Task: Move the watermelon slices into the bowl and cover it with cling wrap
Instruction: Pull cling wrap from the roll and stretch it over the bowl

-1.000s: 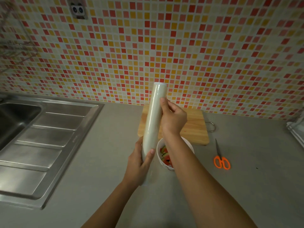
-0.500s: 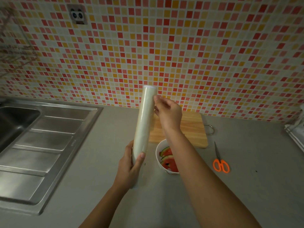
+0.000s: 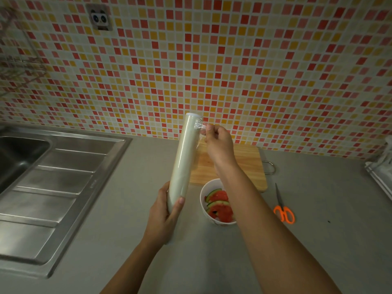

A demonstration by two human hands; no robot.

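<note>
A tall roll of cling wrap (image 3: 185,158) stands nearly upright above the counter. My left hand (image 3: 163,215) grips its lower end. Near the top of the roll my right hand (image 3: 218,143) pinches a small flap of clear film (image 3: 200,126) that has lifted off the roll. A white bowl (image 3: 203,194) sits on the grey counter below my right forearm, which hides its right side. Red watermelon slices (image 3: 220,205) with green rind lie inside it.
A wooden cutting board (image 3: 248,166) lies behind the bowl against the tiled wall. Orange-handled scissors (image 3: 283,209) rest to the right of the bowl. A steel sink with drainboard (image 3: 53,187) fills the left. A white object (image 3: 381,166) sits at the right edge.
My right hand has slid up the roll to its top and pulled a corner of film free. The roll has shifted left, uncovering more of the bowl.
</note>
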